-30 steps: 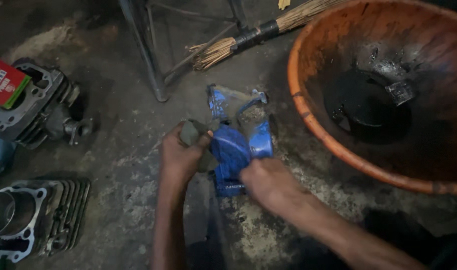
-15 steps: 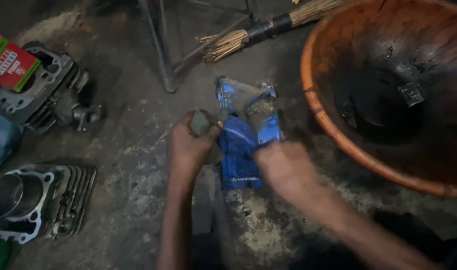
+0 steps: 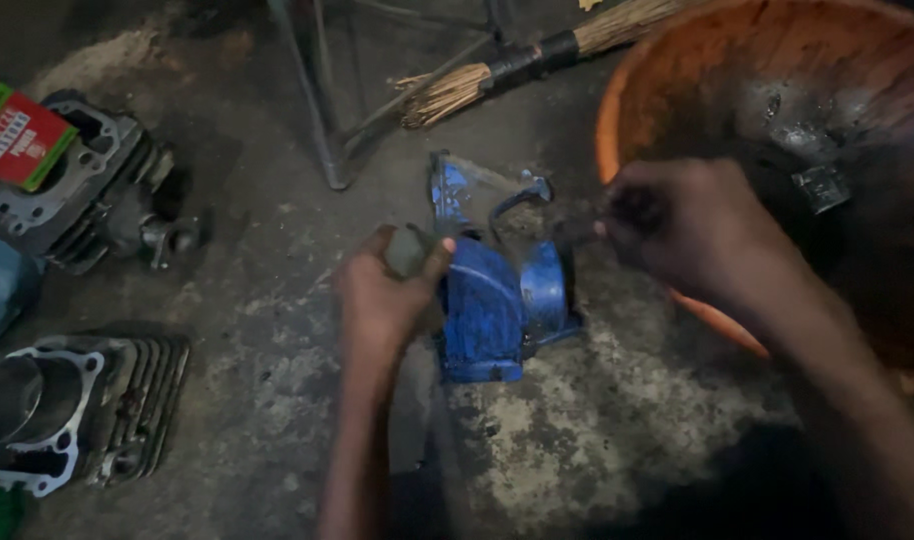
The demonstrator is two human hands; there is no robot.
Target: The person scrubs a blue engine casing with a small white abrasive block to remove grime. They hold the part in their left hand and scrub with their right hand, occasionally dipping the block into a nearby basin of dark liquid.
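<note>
A dirty blue metal part (image 3: 492, 300) with a curved bracket lies on the stained concrete floor. My left hand (image 3: 387, 295) grips its left edge, with a grey rag bunched under the thumb. My right hand (image 3: 682, 230) is lifted off the part and hovers at the rim of the orange basin (image 3: 617, 110), fingers curled; I cannot tell whether it holds something small and dark.
The orange basin holds dark oily liquid and a small metal piece (image 3: 822, 185). Two finned engine cylinders (image 3: 72, 410) (image 3: 87, 200) sit at the left, one under a red and green box (image 3: 17, 135). A broom (image 3: 507, 65) and metal stool legs (image 3: 322, 110) lie behind.
My right hand has left the blue part's lower end and risen up and right to the basin's rim. The left hand keeps its grip on the part.
</note>
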